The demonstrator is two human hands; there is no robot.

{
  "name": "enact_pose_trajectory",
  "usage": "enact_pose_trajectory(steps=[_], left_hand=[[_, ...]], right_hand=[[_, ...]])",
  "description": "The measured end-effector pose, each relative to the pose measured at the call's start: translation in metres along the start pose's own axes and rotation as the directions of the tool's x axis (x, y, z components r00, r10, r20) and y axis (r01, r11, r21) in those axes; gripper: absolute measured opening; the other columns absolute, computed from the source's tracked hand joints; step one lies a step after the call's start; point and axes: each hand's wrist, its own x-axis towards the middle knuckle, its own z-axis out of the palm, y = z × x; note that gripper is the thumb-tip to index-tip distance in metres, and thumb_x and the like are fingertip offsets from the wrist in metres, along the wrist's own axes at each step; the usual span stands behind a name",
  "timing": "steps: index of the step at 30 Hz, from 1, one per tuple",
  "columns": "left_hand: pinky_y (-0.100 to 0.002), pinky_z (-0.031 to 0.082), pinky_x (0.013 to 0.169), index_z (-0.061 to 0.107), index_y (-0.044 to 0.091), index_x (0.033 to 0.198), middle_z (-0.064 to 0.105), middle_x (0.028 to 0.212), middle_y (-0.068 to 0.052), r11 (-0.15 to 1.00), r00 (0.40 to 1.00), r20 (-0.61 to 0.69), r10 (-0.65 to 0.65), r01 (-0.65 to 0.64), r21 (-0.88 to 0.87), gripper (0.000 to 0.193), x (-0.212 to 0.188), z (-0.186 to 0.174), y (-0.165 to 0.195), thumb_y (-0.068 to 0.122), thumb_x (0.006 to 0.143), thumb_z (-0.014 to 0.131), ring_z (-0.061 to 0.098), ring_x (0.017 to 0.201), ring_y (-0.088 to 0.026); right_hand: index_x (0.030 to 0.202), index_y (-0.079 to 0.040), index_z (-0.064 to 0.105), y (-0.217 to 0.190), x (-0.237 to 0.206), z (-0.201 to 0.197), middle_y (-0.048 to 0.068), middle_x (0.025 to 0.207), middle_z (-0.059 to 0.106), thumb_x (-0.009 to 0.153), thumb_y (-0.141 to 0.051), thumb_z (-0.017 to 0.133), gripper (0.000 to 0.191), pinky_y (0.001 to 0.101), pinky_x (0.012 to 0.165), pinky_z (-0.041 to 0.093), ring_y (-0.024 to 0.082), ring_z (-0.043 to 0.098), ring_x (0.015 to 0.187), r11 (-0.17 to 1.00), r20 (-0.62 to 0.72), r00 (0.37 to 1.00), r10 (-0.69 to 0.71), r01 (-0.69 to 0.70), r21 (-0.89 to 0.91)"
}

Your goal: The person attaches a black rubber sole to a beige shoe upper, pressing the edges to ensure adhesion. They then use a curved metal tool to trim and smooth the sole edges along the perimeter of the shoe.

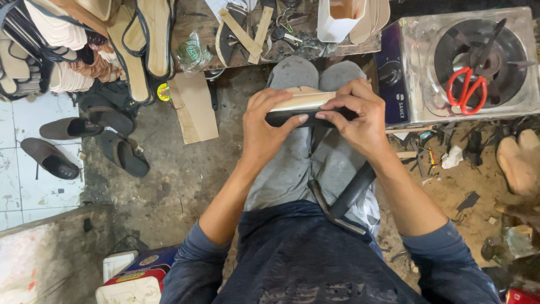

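Floor: bare dirt, littered with scraps; white tiles at 9 o'clock.
Bench: low wooden board at 12, soles stacked on it.
Stove: steel burner at 2, red scissors lying on top.
Hands: left hand and right hand both clamped around the sandal sole over the knees.
Hidden: sole's black underside mostly covered by fingers; the dark strap in the lap is partly out of sight.

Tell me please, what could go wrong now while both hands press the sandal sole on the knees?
1. The sandal sole rests only on the knees, pinched between the left hand and right hand; it might slip down to the dirty floor.
2. A dark curved strap hangs loose on the lap and could slide off.
3. The red scissors lie on the stove, close to the right elbow's path; a knock seems possible.
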Motion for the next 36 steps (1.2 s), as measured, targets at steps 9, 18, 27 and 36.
enact_pose_trajectory(steps=[9, 18, 27, 36], left_hand=[[-0.043, 0.048, 0.108, 0.075, 0.007, 0.107, 0.074, 0.117, -0.009, 1.0, 0.999, -0.044, -0.016, 0.016, 0.001, 0.038, -0.004, 0.003, -0.002, 0.018, 0.076, 0.092, 0.062, 0.122, -0.031], [-0.043, 0.047, 0.11, 0.074, 0.007, 0.108, 0.075, 0.119, -0.009, 1.0, 0.998, -0.062, 0.001, -0.001, -0.005, 0.037, -0.007, 0.001, 0.001, 0.017, 0.077, 0.091, 0.062, 0.125, -0.034], [-0.043, 0.052, 0.093, 0.072, 0.008, 0.123, 0.073, 0.12, -0.013, 0.987, 0.923, 0.358, 0.142, -0.161, 0.024, 0.048, 0.02, 0.02, 0.011, 0.03, 0.082, 0.084, 0.067, 0.111, -0.032], [-0.04, 0.055, 0.092, 0.075, 0.011, 0.115, 0.077, 0.118, -0.006, 0.995, 0.946, 0.313, 0.089, -0.096, 0.007, 0.036, 0.018, 0.034, 0.014, 0.028, 0.084, 0.084, 0.072, 0.109, -0.027]], right_hand=[[0.093, -0.005, 0.077, -0.015, 0.006, 0.005, 0.006, 0.089, 0.061, 0.071, -0.007, 0.096, 0.029, 0.0357, 0.083, 0.046, 0.024, 0.058, 0.089, 0.998, -0.027, 0.999, 0.045, -0.046, -0.043], [0.104, -0.003, 0.069, -0.014, 0.005, -0.037, 0.011, 0.104, 0.062, 0.068, -0.008, 0.095, 0.044, 0.0395, 0.089, 0.05, 0.03, 0.059, 0.101, 0.985, 0.041, 0.999, 0.03, -0.023, -0.168], [0.089, -0.002, 0.065, -0.003, -0.005, -0.034, 0.008, 0.091, 0.063, 0.072, 0.0, 0.092, 0.032, 0.0331, 0.074, 0.051, 0.022, 0.063, 0.085, 0.99, 0.118, 0.984, 0.131, -0.123, -0.071], [0.099, 0.0, 0.065, -0.008, -0.008, -0.044, 0.011, 0.1, 0.062, 0.066, -0.006, 0.095, 0.044, 0.0339, 0.08, 0.053, 0.029, 0.06, 0.095, 0.995, 0.059, 0.998, 0.005, 0.001, -0.099]])
